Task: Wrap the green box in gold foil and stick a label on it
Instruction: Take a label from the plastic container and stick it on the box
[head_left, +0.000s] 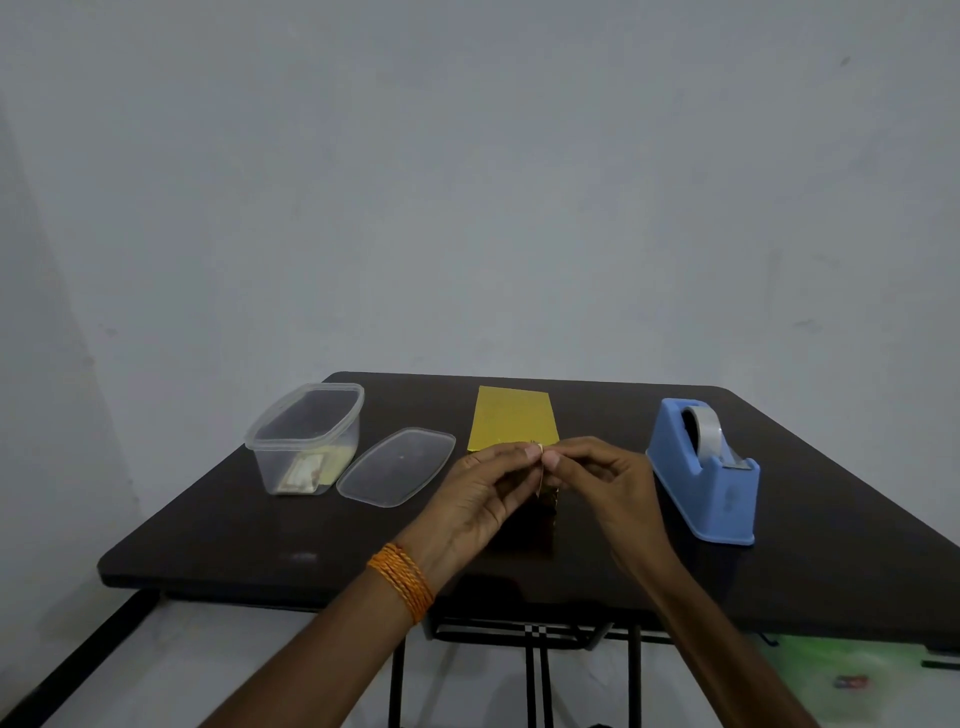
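A box wrapped in gold foil (511, 421) stands in the middle of the dark table (208, 540); no green shows. In front of and above its near end, my left hand (483, 493) and my right hand (597, 478) meet at the fingertips. Between them they pinch a small pale label (540, 462), held on edge so that only a thin strip of it shows. My hands hide the near face of the box. An orange thread band circles my left wrist.
A clear plastic tub (306, 441) with some paper labels inside stands at the left, its lid (397, 465) lying flat beside it. A blue tape dispenser (706, 478) stands at the right. A grey wall rises behind the table.
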